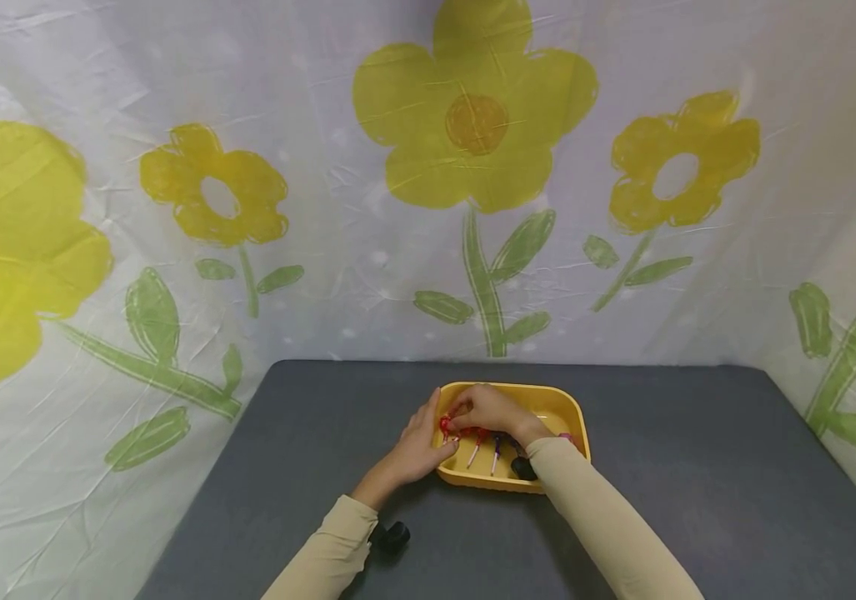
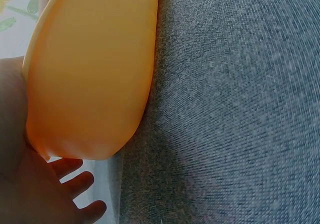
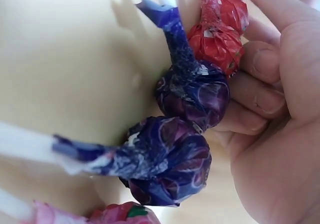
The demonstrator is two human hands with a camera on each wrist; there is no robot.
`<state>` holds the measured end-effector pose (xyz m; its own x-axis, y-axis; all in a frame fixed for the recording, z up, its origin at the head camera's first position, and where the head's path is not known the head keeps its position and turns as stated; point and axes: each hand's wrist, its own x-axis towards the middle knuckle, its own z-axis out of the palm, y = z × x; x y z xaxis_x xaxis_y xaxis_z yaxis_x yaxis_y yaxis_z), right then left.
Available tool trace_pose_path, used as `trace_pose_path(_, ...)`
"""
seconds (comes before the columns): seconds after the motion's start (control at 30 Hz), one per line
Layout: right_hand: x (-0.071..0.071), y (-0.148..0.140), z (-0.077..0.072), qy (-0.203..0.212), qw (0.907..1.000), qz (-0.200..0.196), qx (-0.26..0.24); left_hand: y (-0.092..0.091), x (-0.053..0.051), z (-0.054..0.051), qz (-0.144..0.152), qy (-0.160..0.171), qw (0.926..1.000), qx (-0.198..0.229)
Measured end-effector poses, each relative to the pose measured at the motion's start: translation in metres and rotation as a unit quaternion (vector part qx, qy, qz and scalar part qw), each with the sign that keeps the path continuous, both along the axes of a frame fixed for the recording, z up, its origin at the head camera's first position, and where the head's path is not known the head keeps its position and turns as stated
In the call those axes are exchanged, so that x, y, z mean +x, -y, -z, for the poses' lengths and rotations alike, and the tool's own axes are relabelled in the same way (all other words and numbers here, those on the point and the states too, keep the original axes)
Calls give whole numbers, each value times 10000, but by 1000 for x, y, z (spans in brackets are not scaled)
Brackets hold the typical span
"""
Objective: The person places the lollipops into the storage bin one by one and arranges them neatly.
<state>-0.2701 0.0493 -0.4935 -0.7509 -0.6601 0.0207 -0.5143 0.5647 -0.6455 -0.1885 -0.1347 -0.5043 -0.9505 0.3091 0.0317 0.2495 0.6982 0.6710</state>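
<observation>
A yellow rectangular tray (image 1: 478, 481) holds several wrapped lollipops. My left hand (image 1: 416, 446) holds its left end, thumb over the rim and fingers along the outer wall; in the left wrist view those fingers (image 2: 80, 184) show beyond the wall. Reaching into the tray, my right hand (image 1: 491, 408) has its fingertips at a red lollipop (image 1: 445, 423) by the left wall and appears to pinch it. In the right wrist view, a red lollipop (image 3: 217, 46) and two purple ones (image 3: 167, 159) lie beside curled fingers; the thumb and index tips are out of sight.
A pink-wrapped lollipop (image 3: 125, 215) lies past the purple ones. Small black cameras hang at the wrists, the left one (image 1: 396, 537) over the dark grey table (image 1: 698, 475). Behind the table hangs a white curtain (image 1: 322, 275) with yellow flowers.
</observation>
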Motion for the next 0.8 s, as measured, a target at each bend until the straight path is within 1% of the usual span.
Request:
trace_pose_path(0.1,1,2,-1,41,10000,45,66,0,0,1,-2,28,10000,3)
trace_pose_path(0.27,2,2,-2,-85,9999,97,92,0,0,0,-33,60,10000,-15)
trace_pose_path(0.4,3,0,-3,-179,9992,314,189,-1,-1,-1,-43,89,10000,5)
trace_pose_path(0.47,4,-1,-4,-255,9983,416,312,-1,-1,-1,-25,49,10000,14)
trace_pose_path(0.67,7,-7,-9,-377,9967,487,533,-1,-1,-2,-30,-20,10000,-36)
trace_pose_path(0.8,8,-11,-9,-350,9959,524,649,-2,0,-1,-69,52,9999,-85)
